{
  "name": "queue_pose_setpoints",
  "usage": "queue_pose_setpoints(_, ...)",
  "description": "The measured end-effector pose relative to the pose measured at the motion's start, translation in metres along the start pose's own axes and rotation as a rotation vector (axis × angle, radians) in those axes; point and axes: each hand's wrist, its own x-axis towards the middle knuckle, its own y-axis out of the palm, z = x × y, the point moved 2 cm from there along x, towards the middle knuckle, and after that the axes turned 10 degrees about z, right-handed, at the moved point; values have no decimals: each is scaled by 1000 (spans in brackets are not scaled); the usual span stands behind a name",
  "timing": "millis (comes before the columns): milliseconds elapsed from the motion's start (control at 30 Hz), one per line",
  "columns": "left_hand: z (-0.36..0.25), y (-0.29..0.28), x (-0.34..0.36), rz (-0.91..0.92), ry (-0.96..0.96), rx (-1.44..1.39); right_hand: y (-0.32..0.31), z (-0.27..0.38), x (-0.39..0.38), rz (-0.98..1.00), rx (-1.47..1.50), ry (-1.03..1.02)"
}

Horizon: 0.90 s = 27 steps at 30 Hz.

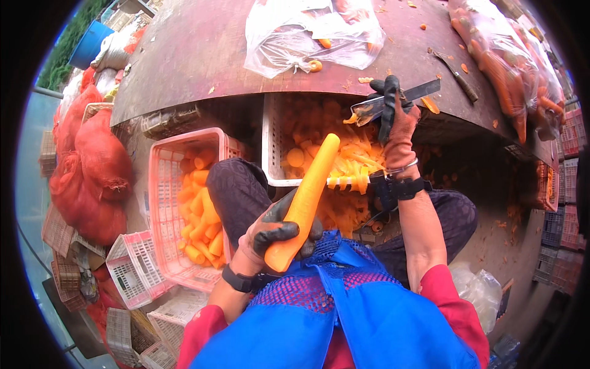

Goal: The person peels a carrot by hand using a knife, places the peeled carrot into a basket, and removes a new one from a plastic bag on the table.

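My left hand (pixel 279 237), in a dark-coated work glove, is closed around the thick lower end of a large peeled carrot (pixel 307 200). The carrot tilts up and away, its narrower end over the white crate. In my right hand (pixel 396 120), also gloved, is a peeler (pixel 367 111) with an orange scrap at its tip. A flat dark blade (pixel 424 90) juts from the right side of that hand; whether it belongs to the same tool, I cannot tell. Below lies the white crate (pixel 268 138) with carrot peelings (pixel 353 154) and cut pieces.
By my left knee, a pink crate (pixel 158 203) holds peeled carrots (pixel 203 221). On the reddish board (pixel 190 55) ahead rest a clear plastic bag (pixel 313 37), a knife (pixel 458 77) and bagged carrots (pixel 498 67). Red mesh sacks (pixel 92 172) and stacked crates (pixel 138 270) stand left.
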Motion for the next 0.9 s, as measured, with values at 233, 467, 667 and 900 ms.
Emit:
queue_pose_setpoints(233, -5, -17, 16, -44, 11, 232, 18, 25, -35, 223, -42, 95)
queue_pose_setpoints(467, 12, -66, 22, -421, 127, 884, 19, 28, -75, 644, -1265, -137)
queue_pose_setpoints(667, -12, -3, 34, -331, 191, 1527, -32, -20, -50, 610, -1795, 433)
queue_pose_setpoints(900, -27, -3, 49, -290, 514, 2099, 10, 0, -75, 218, -113, 869)
